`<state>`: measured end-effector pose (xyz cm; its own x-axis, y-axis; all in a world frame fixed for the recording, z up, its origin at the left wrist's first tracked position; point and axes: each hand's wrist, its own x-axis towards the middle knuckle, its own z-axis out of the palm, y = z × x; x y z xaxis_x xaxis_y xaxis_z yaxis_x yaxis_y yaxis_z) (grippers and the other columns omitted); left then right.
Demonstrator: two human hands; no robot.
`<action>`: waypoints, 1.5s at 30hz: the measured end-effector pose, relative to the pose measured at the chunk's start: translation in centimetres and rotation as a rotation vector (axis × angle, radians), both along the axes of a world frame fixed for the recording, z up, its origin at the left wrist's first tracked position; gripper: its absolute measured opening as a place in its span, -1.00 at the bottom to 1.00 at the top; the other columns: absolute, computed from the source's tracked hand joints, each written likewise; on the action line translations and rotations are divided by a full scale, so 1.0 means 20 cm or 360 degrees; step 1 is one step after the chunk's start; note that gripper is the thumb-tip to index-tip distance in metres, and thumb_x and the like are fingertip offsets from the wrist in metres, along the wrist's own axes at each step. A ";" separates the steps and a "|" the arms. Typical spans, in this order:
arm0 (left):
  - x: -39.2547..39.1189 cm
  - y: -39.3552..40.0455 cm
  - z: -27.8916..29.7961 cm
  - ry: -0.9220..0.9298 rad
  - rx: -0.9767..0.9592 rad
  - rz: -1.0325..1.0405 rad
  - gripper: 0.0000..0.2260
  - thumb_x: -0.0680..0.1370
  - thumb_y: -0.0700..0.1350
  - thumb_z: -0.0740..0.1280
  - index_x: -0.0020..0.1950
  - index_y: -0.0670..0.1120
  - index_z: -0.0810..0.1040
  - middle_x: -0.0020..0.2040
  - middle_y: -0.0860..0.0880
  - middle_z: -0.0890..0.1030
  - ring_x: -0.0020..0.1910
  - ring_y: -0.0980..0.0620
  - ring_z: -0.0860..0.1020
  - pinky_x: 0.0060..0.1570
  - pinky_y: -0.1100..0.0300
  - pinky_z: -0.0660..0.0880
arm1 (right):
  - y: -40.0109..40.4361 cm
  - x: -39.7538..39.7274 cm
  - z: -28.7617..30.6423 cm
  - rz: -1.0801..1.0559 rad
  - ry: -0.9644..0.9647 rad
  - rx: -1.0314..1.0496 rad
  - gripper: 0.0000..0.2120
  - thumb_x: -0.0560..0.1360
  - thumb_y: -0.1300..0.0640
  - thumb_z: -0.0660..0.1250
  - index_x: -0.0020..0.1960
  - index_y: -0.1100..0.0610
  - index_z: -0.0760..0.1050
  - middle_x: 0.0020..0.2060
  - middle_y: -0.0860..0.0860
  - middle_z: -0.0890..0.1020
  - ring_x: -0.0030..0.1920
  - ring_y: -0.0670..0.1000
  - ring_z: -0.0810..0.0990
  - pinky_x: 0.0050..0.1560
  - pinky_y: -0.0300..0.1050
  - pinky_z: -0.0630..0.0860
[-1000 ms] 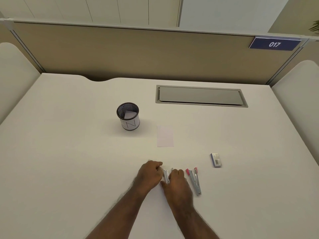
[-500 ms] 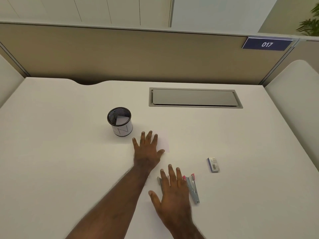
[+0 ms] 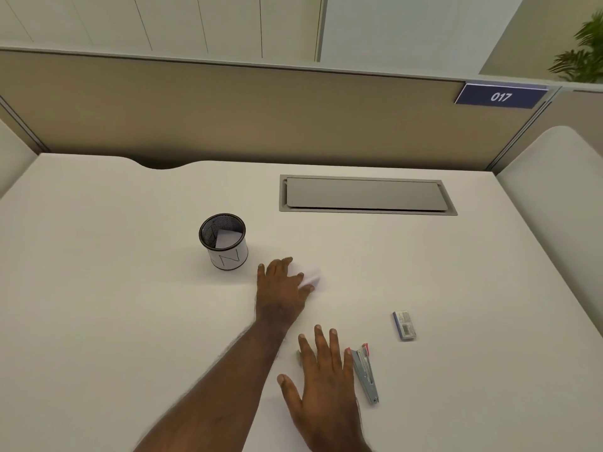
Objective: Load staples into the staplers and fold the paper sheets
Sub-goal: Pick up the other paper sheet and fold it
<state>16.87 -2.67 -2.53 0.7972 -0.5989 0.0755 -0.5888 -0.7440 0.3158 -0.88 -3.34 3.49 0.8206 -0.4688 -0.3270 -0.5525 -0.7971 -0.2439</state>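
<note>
The left hand [image 3: 280, 288] now reaches out toward the middle of the tabletop [image 3: 98, 321], its fingers curling round the small white paper sheet [image 3: 311, 275] and lifting its edge; a second ago both hands were at a stapler by the near edge. The right hand [image 3: 323, 376] has let go and hovers flat, fingers spread and released, over that small stapler [image 3: 299, 353], which is nearly hidden. A second stapler [image 3: 365, 373] lies just beside it. The staple box [image 3: 404, 325] sits toward the right edge. A mesh cup [image 3: 223, 241] holding paper stands farther back. Loading looks paused; folding seems to begin.
</note>
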 end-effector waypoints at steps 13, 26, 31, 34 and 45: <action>-0.40 0.34 0.43 0.1991 -0.1758 0.0461 -0.74 0.52 0.11 0.32 0.01 -0.02 0.68 -0.18 0.02 0.60 -0.24 0.11 0.53 -0.21 0.18 0.52 | -0.20 0.06 0.26 -0.0955 -0.0868 0.1500 -0.68 0.53 -0.12 0.32 0.25 -0.12 0.42 0.02 -0.13 0.65 0.02 -0.13 0.64 0.11 -0.02 0.57; -0.49 0.43 0.57 0.2359 -0.1818 0.0455 -0.59 0.59 0.12 0.19 0.14 -0.14 0.66 0.08 -0.21 0.66 -0.01 -0.10 0.60 -0.05 0.00 0.55 | -0.32 0.01 0.37 -0.0808 -0.1012 0.1490 -0.94 0.48 0.22 0.42 -0.17 0.15 0.63 -0.37 -0.01 0.67 -0.36 -0.08 0.60 -0.30 -0.25 0.56; -0.48 0.43 0.60 0.1988 -0.1622 0.0456 -0.85 0.57 -0.16 0.34 0.05 -0.10 0.69 0.01 -0.15 0.71 -0.11 0.02 0.67 -0.21 0.21 0.58 | -0.36 0.00 0.42 -0.0562 -0.0946 0.1420 -0.91 0.48 0.24 0.41 -0.15 0.07 0.62 -0.35 -0.09 0.68 -0.36 -0.12 0.61 -0.28 -0.24 0.58; -0.49 0.43 0.62 0.1880 -0.1624 0.0506 -0.89 0.55 -0.20 0.37 -0.04 -0.09 0.71 -0.06 -0.12 0.73 -0.15 0.03 0.68 -0.25 0.26 0.57 | -0.34 -0.02 0.43 -0.0450 -0.0928 0.1434 -0.84 0.47 0.27 0.40 -0.04 0.03 0.62 -0.19 -0.15 0.69 -0.28 -0.07 0.66 -0.21 -0.19 0.63; -0.49 0.43 0.69 0.2413 -0.1779 0.0625 -0.68 0.58 0.03 0.31 0.08 -0.20 0.66 -0.01 -0.21 0.71 -0.15 -0.09 0.70 -0.24 0.12 0.63 | -0.32 -0.07 0.40 -0.0211 -0.1356 0.0785 -0.45 0.37 0.50 0.28 -0.25 -0.18 0.65 -0.15 -0.21 0.61 -0.07 -0.20 0.61 -0.22 -0.45 0.48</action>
<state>7.05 5.97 11.17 0.6138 -0.5744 -0.5416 0.7202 0.1263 0.6822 -2.20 -9.69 11.47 0.8228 -0.5440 0.1645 -0.1156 -0.4437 -0.8887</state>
